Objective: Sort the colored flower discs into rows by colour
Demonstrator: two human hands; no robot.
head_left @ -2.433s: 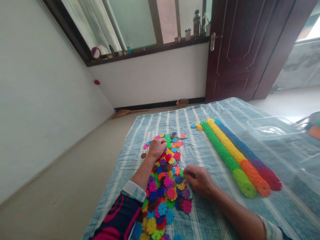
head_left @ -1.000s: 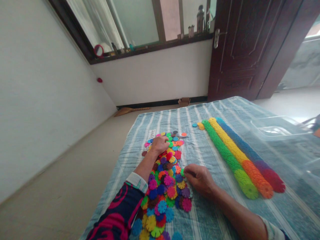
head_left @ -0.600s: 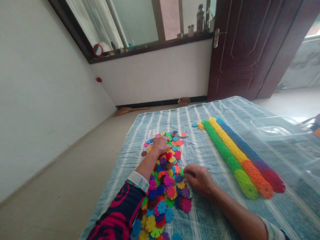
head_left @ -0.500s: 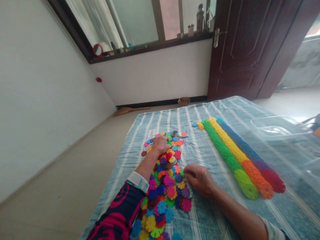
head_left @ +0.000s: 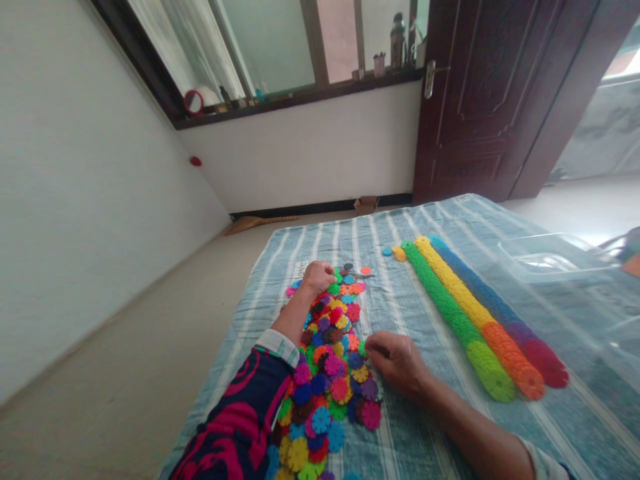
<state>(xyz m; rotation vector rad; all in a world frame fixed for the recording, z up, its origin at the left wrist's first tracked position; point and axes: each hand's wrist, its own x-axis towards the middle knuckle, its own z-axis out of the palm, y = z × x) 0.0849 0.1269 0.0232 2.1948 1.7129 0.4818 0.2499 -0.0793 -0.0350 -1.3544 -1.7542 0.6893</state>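
A long heap of colourful plastic snowflake discs [head_left: 332, 365], notched round their rims, lies on the striped cloth. My left hand [head_left: 319, 277] is over the heap's far end, fingers pinched beside some green discs; whether one is between the fingertips is hard to see. To the right of the heap, my right hand [head_left: 397, 359] rests low over the cloth, thumb and fingers closed on a green snowflake disc [head_left: 363, 347]. Further right lie three long rows of stacked discs: a green row [head_left: 445, 307], a yellow-and-orange row [head_left: 465, 300] and a blue, purple and red row [head_left: 490, 300].
Loose blue [head_left: 387, 251] and yellow [head_left: 399, 253] discs lie by the rows' far end. A clear plastic box [head_left: 550, 260] stands at the right on the striped cloth [head_left: 345, 240]. Beyond are a brown door [head_left: 475, 100], a broom [head_left: 260, 223] and a small carton [head_left: 367, 204].
My left hand has moved slightly farther away, towards the heap's far edge, with its fingers drawn together. My right hand has stayed nearly still with the green disc.
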